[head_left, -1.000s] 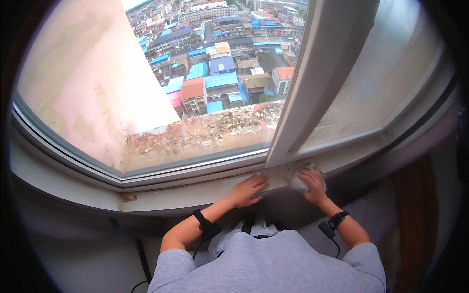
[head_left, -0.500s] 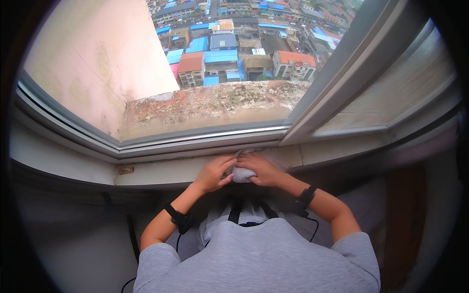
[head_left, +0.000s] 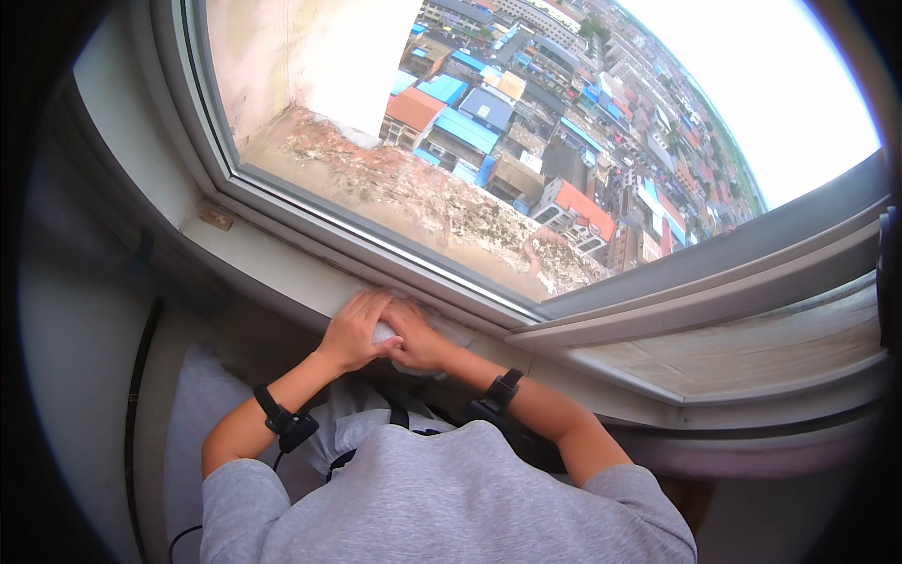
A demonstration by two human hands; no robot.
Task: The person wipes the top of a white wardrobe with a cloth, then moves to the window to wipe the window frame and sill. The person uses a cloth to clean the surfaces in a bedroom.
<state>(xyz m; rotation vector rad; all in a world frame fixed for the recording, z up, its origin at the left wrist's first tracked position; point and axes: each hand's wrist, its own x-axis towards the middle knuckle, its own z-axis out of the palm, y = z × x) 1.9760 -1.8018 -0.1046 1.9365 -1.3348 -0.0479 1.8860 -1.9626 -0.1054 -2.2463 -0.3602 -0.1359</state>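
Observation:
A bunched light-grey cloth (head_left: 383, 332) sits between my two hands at the front edge of the white window sill (head_left: 268, 260). My left hand (head_left: 353, 331) is closed round its left side, with the fingertips over the sill. From the right, my right hand (head_left: 419, 338) grips the same cloth, its fingers close against those of the left. Part of the cloth shows beneath the right palm, and the rest is hidden by the hands. Both wrists wear black straps with small black boxes.
The window frame (head_left: 376, 252) rises right behind the hands, with a sliding sash (head_left: 723, 343) to the right. A small brown piece (head_left: 217, 217) lies at the sill's left corner. Beyond is a weathered ledge (head_left: 451, 211), with rooftops far below.
The view has turned, so the window now slants down to the right. Both hands stay on the cloth at the sill and have drawn closer together, the fingers now meeting over it.

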